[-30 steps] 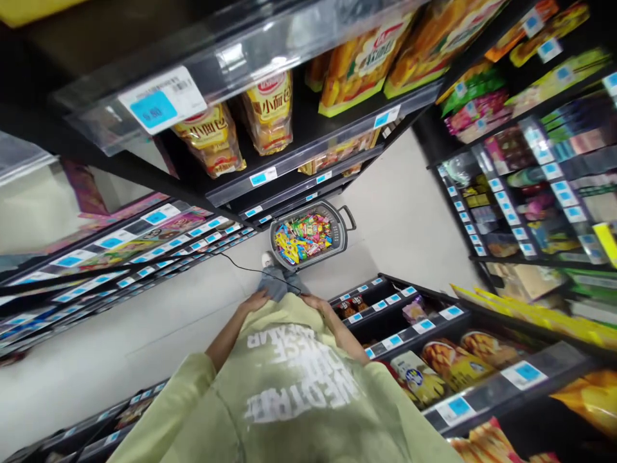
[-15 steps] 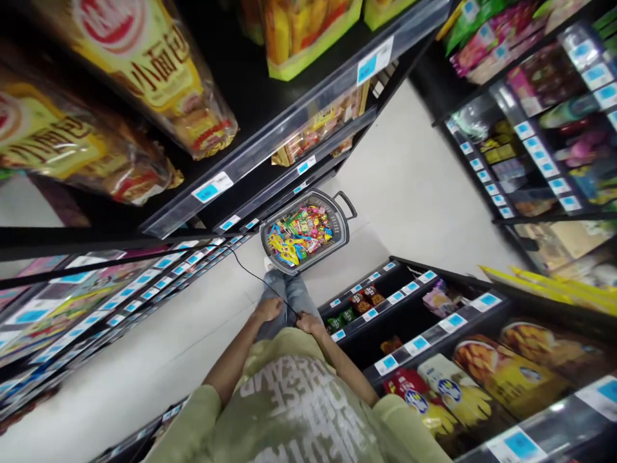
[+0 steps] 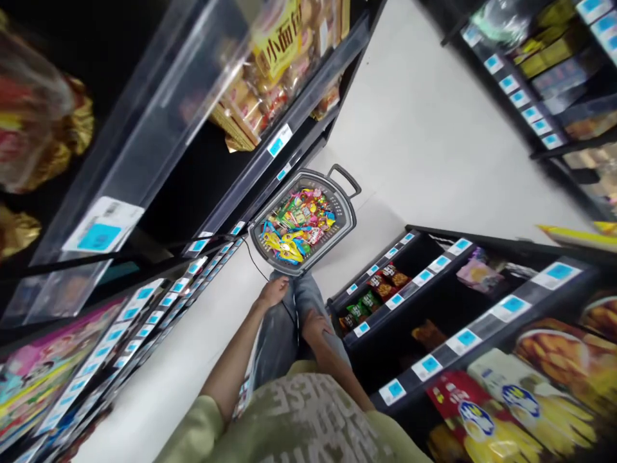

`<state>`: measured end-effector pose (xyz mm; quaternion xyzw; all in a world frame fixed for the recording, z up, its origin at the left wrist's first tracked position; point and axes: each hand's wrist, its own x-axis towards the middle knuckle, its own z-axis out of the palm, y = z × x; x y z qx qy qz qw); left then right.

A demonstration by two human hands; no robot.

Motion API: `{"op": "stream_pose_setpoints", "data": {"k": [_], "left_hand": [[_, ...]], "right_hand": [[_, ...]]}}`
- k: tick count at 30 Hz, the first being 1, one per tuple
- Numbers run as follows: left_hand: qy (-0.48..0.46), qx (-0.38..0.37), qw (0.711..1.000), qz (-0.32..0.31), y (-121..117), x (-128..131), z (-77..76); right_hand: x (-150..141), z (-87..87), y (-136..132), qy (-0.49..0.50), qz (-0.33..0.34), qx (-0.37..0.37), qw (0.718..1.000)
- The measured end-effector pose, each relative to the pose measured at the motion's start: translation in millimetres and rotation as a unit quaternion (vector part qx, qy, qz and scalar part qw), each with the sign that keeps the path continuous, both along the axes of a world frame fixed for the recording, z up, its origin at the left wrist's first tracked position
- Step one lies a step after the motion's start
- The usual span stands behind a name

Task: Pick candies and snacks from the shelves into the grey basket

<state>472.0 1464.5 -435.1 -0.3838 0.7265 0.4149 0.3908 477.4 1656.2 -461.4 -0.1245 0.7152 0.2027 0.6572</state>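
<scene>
My left hand (image 3: 274,291) is closed over my left knee, just in front of the basket's near edge. A thin black cable (image 3: 254,260) runs up to it and shows again below, between my legs; whether the fingers hold it I cannot tell. My right hand (image 3: 315,323) lies on my right thigh with its fingers laid over the jeans (image 3: 311,296). On the floor beyond my knees stands a grey shopping basket (image 3: 351,222) with its handle at the far right. Colourful wrapped sweets and small snack packs (image 3: 299,222) are heaped inside it.
Close on my left, a dark shelf (image 3: 159,122) carries bagged bread (image 3: 284,45) and price tags. At the right, a lower shelf unit (image 3: 414,360) holds snack bags (image 3: 380,283) and yellow packets (image 3: 482,411). Pale floor (image 3: 405,116) stretches ahead between the shelves.
My view has dropped lower and closer to the shelves, and my knees show more. The left hand has moved forward toward the basket; the right has left the cable and lies on my thigh.
</scene>
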Motion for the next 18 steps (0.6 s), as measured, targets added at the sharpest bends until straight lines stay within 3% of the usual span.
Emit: {"op": "stream_pose_setpoints", "data": {"k": [5,9,14,18], "left_hand": [[-0.012,0.003,1.0,0.006,-18,-1,-14.1],[0.007,0.005,1.0,0.026,-29,-13,-43.7],[0.022,-0.043,0.998,0.037,-51,-49,-91.1],[0.085,-0.151,0.984,-0.048,-73,-91,-113.0]], "right_hand": [[-1,-18.3,-17,0.011,-0.01,0.003,1.0],[0,-27.6,-20,0.025,-0.023,-0.016,0.999],[3,-35.8,-26,0.025,-0.041,-0.029,0.998],[4,-36.5,-33,0.023,-0.062,-0.025,0.997]]}}
